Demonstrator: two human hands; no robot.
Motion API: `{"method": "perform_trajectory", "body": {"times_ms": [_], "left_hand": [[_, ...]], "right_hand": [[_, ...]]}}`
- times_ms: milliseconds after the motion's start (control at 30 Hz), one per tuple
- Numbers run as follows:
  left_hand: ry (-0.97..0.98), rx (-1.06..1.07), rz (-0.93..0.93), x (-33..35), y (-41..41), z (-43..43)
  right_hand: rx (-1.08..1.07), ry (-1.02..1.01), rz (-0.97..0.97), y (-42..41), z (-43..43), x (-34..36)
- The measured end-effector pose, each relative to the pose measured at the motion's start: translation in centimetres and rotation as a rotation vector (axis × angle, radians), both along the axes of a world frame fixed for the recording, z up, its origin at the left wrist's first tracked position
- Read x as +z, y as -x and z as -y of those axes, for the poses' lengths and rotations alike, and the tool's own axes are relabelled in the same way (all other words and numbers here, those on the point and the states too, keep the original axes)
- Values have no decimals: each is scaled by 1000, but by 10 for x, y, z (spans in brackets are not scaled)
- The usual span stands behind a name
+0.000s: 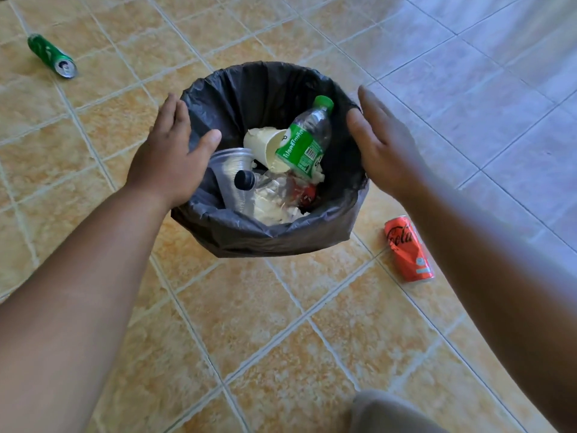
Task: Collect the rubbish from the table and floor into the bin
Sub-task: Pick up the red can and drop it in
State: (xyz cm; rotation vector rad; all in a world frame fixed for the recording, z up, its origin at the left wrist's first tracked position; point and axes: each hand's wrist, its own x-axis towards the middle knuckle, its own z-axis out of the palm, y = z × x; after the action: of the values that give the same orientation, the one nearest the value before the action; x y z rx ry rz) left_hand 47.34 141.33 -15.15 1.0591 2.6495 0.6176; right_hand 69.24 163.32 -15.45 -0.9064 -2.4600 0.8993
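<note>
While both hands — left hand [170, 151], right hand [385, 145] — flank the bin [268, 232] unclenched, I'd grip its rim evenly; red can [409, 250], green can [51, 55] remain.

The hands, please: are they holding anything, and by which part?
Nothing is held: the left hand and right hand are open beside the bin rim.

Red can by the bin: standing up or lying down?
Lying down. The red can rests on its side on the floor tiles, just right of the bin and outside it.
</note>
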Motion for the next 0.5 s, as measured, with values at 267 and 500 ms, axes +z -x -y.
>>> {"method": "perform_trajectory", "body": {"times_ms": [267,500], "left_hand": [[-4,-10,-23,-4,3,2],[0,-17,-36,-3,3,2]], "right_hand": [[-295,-24,546,-97,-22,-102],[-231,31,922,-169,-10,-158]]}}
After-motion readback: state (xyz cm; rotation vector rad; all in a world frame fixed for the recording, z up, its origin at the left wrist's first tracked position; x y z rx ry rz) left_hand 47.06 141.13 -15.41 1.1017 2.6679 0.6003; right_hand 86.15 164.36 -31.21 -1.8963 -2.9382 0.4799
